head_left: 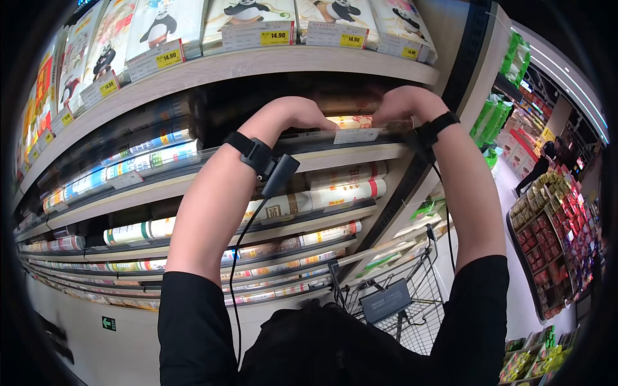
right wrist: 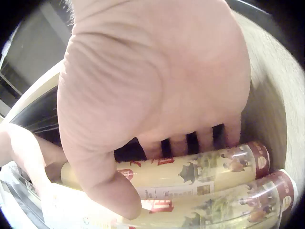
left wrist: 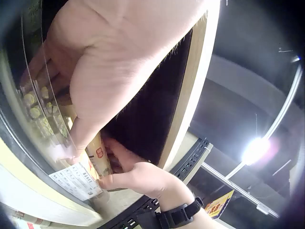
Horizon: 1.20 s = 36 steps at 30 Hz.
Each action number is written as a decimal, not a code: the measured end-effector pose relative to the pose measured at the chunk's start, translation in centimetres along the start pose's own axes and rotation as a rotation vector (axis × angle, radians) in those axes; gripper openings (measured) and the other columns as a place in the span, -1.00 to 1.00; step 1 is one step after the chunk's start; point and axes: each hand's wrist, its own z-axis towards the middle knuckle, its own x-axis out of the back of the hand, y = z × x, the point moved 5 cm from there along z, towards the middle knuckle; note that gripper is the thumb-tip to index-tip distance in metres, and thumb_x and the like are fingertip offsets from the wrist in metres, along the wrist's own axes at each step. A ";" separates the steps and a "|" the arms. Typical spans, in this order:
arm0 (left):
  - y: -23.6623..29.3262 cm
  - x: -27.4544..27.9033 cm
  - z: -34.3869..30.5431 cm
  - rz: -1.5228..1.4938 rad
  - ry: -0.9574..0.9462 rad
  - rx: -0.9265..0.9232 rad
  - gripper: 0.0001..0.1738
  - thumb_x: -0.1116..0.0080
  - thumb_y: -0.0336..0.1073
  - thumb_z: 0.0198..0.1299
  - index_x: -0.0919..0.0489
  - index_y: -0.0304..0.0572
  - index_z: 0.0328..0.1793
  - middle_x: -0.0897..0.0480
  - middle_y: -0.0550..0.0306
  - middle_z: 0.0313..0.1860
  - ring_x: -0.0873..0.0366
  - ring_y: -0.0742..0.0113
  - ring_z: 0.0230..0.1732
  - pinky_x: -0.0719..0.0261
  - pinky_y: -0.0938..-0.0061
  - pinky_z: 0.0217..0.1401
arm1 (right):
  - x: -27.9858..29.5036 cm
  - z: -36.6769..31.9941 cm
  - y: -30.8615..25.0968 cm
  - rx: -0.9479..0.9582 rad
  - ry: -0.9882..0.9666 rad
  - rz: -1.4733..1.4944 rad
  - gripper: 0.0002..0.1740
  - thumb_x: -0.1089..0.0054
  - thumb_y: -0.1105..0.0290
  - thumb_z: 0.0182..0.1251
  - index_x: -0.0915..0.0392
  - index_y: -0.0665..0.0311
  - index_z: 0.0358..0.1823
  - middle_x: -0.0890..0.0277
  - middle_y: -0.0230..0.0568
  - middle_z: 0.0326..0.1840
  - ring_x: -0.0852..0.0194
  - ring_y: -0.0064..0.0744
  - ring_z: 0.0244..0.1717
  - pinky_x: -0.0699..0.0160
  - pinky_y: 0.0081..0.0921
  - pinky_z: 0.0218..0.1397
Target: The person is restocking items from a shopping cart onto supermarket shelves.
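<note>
Two yellow cylindrical packages lie side by side on the shelf, a rear one (right wrist: 190, 174) and a front one (right wrist: 228, 205). My right hand (head_left: 405, 106) (right wrist: 157, 81) grips the rear package, with several fingers behind it and the thumb in front, its tip over the front package. At the packages' other end is my left hand (head_left: 309, 114) (left wrist: 109, 62), thumb and fingers curled round them; which package it holds is partly hidden. A clear guard with a price label (left wrist: 76, 182) stands before them.
Panda-printed packs (head_left: 158, 29) fill the shelf above; more cylindrical packages (head_left: 347, 193) lie on shelves below. A shelf upright (head_left: 467, 61) stands just right of my right hand. Below it is a shopping cart (head_left: 386, 301). Farther right are a display rack (head_left: 547, 257) and a person (head_left: 544, 161).
</note>
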 end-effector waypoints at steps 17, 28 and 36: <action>0.7 0.6 -3.3 -0.332 0.209 -0.038 -0.07 -0.53 0.16 0.13 -0.58 -0.70 0.27 -0.74 -0.28 -0.11 -0.72 0.15 -0.14 -0.62 0.30 -0.03 | 0.4 0.9 0.8 0.047 0.163 0.059 -0.09 -0.44 -0.50 -0.05 -0.81 0.35 -0.19 -0.73 -0.03 -0.14 -0.67 -0.23 -0.11 -0.60 -0.29 -0.01; 0.8 -1.4 -0.2 -1.107 0.096 -0.134 -0.67 -0.36 -0.37 0.32 -0.66 -0.50 0.10 -0.70 -0.05 -0.07 -0.68 0.32 -0.10 -0.70 0.43 -0.18 | -1.5 0.5 0.9 0.213 0.307 0.061 0.07 -0.40 -0.51 0.12 -0.71 0.55 0.07 -0.74 0.22 -0.05 -0.74 0.08 0.03 -0.65 -0.15 0.16; 1.8 -1.2 0.4 -1.211 -0.050 -0.190 -0.51 -0.49 -0.34 0.28 -0.62 -0.41 0.27 -0.72 -0.06 0.10 -0.75 0.29 0.05 -0.77 0.44 0.19 | -0.1 -0.6 1.3 0.188 0.382 0.183 -0.07 -0.55 -0.35 0.11 -0.70 0.54 -0.03 -0.73 0.16 -0.14 -0.74 -0.02 -0.07 -0.67 -0.20 0.06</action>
